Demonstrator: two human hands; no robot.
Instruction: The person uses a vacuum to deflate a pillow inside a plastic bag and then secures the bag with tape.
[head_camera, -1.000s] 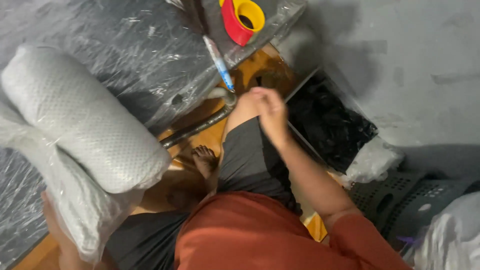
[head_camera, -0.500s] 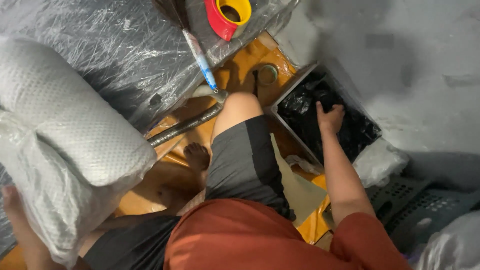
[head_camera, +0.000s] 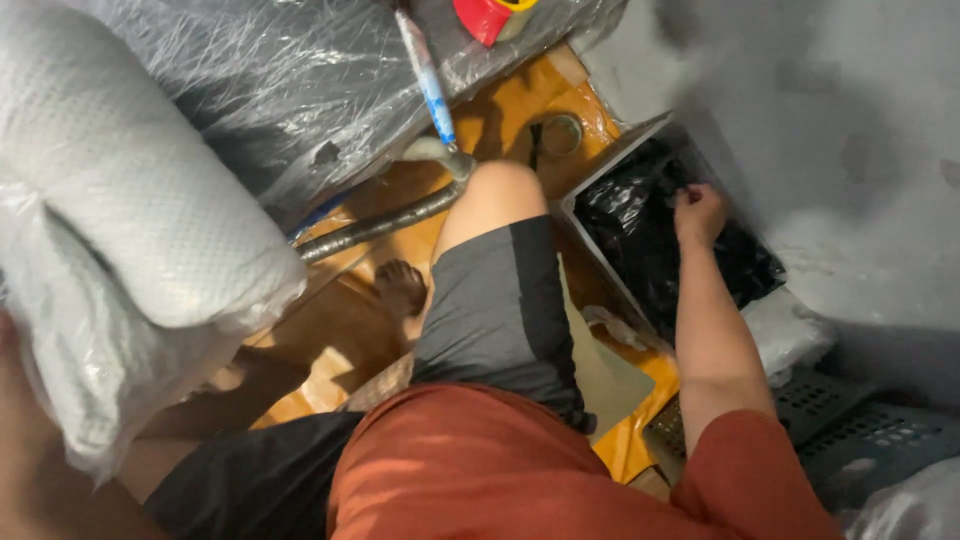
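While my right hand (head_camera: 698, 212) closes its grip on black plastic (head_camera: 660, 240) inside the box (head_camera: 610, 175) at right, having come over from my knee (head_camera: 500, 185), my left hand (head_camera: 25, 440) holds the white wrapped roll (head_camera: 120, 220) near left, its grip hidden.

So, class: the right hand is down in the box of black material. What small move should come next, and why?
Probably close the fingers and lift a piece out: the right hand already rests on the black material inside the open box, with nothing clearly gripped yet.
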